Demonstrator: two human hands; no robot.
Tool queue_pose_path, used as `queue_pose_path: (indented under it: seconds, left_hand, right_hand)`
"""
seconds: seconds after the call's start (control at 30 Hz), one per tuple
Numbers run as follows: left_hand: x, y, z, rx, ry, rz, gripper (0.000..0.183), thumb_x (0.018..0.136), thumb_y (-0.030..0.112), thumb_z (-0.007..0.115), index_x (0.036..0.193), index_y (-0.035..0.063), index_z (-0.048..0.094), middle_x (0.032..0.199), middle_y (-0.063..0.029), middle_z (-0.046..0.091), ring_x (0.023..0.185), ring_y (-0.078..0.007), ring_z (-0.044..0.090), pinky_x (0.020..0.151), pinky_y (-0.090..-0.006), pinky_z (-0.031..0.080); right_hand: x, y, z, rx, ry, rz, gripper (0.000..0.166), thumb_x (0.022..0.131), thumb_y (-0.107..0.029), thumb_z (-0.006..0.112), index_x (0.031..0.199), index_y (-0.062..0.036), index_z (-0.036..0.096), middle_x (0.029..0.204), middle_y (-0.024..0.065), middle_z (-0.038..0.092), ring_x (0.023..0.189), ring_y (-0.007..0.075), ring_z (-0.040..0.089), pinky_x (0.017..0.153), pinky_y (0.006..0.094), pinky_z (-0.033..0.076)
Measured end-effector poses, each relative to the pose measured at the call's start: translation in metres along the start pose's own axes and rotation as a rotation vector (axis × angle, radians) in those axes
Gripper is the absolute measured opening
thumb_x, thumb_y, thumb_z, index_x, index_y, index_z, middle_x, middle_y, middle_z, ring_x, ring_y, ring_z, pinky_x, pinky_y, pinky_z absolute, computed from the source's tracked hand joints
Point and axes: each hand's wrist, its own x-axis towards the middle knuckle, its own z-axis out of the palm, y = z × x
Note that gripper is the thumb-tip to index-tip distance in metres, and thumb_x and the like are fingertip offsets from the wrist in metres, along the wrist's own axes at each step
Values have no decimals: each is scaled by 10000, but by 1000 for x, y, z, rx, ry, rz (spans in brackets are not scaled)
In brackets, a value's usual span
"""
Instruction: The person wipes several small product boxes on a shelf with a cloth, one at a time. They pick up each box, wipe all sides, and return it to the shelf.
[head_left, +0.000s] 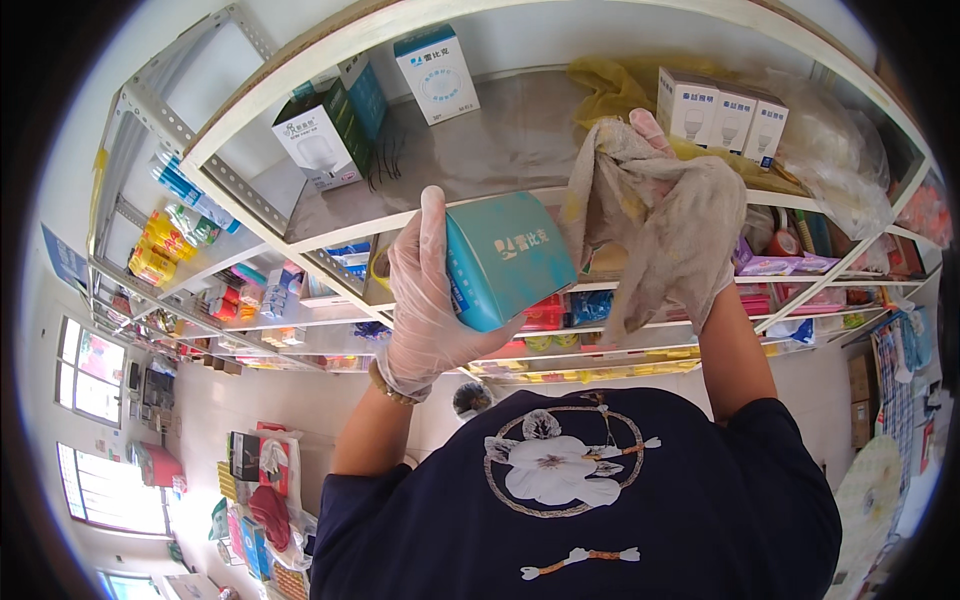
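Note:
My left hand (431, 300), in a clear plastic glove, grips a teal cardboard box (510, 255) just in front of the top shelf's edge. Dusty marks show on the box's upward face. A grey, stained cloth (660, 225) hangs in folds from my right hand (651, 131), which is also gloved and mostly hidden behind it. Three white light-bulb boxes (727, 124) stand in a row just behind the cloth. On the same shelf, a white and teal box (437, 75) stands at the back, left of the cloth.
A black and white bulb box (322, 146) and black wire pieces (386, 161) are on the shelf's left part. A yellow plastic bag (607, 90) and clear plastic bags (840, 150) lie to the right. White-edged lower shelves hold packaged goods; bottles (161, 244) stand on the left rack.

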Motion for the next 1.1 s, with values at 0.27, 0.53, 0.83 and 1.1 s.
queue_pose_path:
  seconds: [0.27,0.53,0.83,1.1]
  left_hand:
    - [-14,12,24,-33,-46,-106,1246,558,340,849,1434,-10,35,1249,-179,415,1060,-320,410,922,-435,324]
    - [-14,16,49,-130,-52,-243,1291,507,374,825,1426,-11,5,1242,-239,378,1034,-372,417,907,-458,334]
    - [1,18,50,-196,-13,-247,1263,478,376,829,1396,-34,66,1219,-256,399,923,-388,477,826,-450,384]
    - [1,-3,61,-251,44,-167,1220,534,346,801,1400,-48,37,1135,-222,453,921,-377,476,800,-444,380]
  right_hand:
    - [8,-21,12,-1383,-53,-227,492,949,-194,411,1395,-21,297,1424,107,336,1283,178,352,1075,272,259]
    - [2,3,70,323,-224,324,569,909,-239,470,1417,-74,274,1435,156,332,1300,258,348,1087,334,233]
    - [-2,18,91,-838,-342,34,651,863,-428,483,1400,-104,310,1397,186,357,1283,413,311,1073,481,200]
    - [17,26,88,-609,-357,40,561,904,-369,436,1386,-99,337,1391,168,370,1276,335,344,1072,412,220]
